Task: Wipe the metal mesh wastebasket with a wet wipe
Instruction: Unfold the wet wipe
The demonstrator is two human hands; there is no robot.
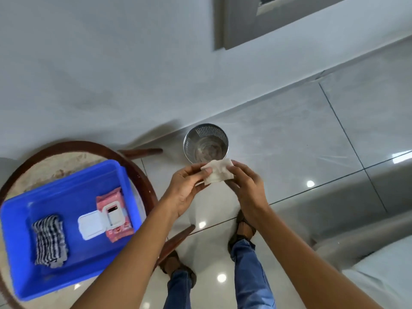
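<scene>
The metal mesh wastebasket point(206, 142) stands upright on the tiled floor against the wall, seen from above, with nothing inside. Just in front of its near rim I hold a white wet wipe point(219, 172) between both hands. My left hand point(186, 186) pinches the wipe's left edge with thumb and fingers. My right hand point(246, 185) grips its right side. The wipe is partly folded and hangs above the floor, apart from the basket.
A round wooden table point(140, 175) at the left carries a blue plastic tray point(73, 188). In the tray lie a pink wet-wipe pack point(114, 215) with its lid flipped open and a folded checked cloth point(50, 240). My feet point(244, 228) stand on the glossy tiles.
</scene>
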